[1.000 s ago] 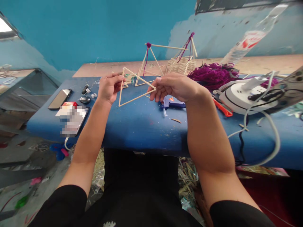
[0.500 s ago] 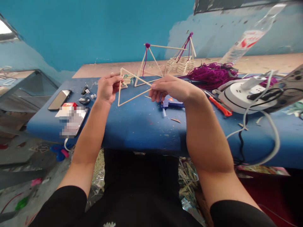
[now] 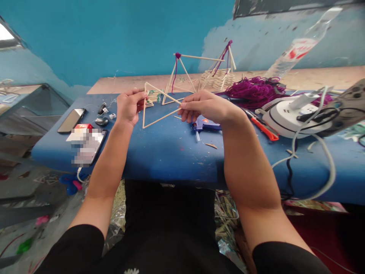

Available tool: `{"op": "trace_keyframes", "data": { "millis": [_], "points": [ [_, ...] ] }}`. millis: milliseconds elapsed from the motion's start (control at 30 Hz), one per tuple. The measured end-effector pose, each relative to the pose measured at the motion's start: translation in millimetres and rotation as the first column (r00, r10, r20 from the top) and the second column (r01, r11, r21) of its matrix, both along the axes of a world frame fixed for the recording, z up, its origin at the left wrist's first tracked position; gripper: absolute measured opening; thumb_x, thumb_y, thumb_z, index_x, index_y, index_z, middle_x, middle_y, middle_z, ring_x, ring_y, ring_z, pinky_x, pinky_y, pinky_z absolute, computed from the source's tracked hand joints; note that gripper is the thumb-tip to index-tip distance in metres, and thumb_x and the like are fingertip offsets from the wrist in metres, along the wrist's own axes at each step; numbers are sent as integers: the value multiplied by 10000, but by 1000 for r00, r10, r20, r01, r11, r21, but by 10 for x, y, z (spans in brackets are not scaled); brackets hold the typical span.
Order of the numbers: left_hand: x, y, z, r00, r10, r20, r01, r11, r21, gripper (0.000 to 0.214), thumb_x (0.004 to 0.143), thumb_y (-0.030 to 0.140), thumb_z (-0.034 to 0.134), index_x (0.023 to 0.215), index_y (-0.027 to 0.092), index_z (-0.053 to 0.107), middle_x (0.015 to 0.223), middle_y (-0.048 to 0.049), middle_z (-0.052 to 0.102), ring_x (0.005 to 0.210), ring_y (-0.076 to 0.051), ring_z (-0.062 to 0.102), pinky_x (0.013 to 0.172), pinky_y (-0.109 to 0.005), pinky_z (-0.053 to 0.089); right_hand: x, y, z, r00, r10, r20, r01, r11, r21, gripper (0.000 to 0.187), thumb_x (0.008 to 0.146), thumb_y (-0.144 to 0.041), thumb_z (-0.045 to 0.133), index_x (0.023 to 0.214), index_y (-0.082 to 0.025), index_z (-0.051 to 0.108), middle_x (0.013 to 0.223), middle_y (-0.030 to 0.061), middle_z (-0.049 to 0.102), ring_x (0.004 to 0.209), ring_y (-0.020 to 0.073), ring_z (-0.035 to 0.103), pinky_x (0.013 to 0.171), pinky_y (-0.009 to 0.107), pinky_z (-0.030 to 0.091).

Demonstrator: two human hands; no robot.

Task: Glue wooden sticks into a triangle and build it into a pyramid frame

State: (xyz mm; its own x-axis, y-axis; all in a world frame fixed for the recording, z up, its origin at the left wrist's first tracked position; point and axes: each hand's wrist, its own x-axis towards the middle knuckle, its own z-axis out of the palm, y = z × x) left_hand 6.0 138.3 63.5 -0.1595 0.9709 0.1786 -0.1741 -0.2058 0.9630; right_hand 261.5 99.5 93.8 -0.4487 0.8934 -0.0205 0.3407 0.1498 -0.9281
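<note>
A triangle of thin wooden sticks [image 3: 162, 118] is held up over the blue table between my two hands. My left hand [image 3: 130, 104] pinches its upright left side near the top corner. The fingers of my right hand [image 3: 199, 106] are closed on the right corner, where two sticks meet. Below that hand lies a blue glue gun [image 3: 207, 125], partly covered by the hand and forearm. Behind the triangle stands a stick frame [image 3: 184, 68] with purple yarn knotted at its top. A woven stick basket [image 3: 218, 79] with purple-tied uprights is farther back.
Purple yarn [image 3: 253, 90] is heaped at the back right, by a tilted plastic bottle [image 3: 298, 51]. A white power strip [image 3: 299, 118] with cables and an orange utility knife [image 3: 265, 128] lie right. Phones [image 3: 72, 120] and a black mouse [image 3: 102, 121] are left.
Both hands keep hold of the stick triangle in almost the same place. The right hand and the triangle's right corner have shifted very slightly left.
</note>
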Motion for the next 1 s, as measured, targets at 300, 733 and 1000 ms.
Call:
{"op": "trace_keyframes", "data": {
  "millis": [300,733,1000],
  "points": [
    [21,-38,37,999,42,-6,-42,999,15,98,645,171,798,711,172,725,623,6,681,494,-51,531,450,-156,403,8,14,-11,999,31,-29,-31,999,-24,471,961,-602,722,784,-168,773,716,92,749,595,145,654,562,281,518],
    [31,-56,39,996,81,-30,-81,997,16,109,604,186,793,680,169,716,625,1,677,517,-65,552,471,-170,430,-36,15,-47,994,-20,-105,18,1000,-26,631,981,-721,604,741,-155,746,660,91,732,534,130,644,502,252,526],
    [50,-66,46,995,90,-36,-89,996,25,87,606,177,786,656,173,715,621,-3,675,510,-62,536,456,-161,404,-93,1,-56,997,-77,7,76,995,61,340,971,-332,767,685,-154,727,644,62,723,503,97,612,486,224,480]
  ]
}}
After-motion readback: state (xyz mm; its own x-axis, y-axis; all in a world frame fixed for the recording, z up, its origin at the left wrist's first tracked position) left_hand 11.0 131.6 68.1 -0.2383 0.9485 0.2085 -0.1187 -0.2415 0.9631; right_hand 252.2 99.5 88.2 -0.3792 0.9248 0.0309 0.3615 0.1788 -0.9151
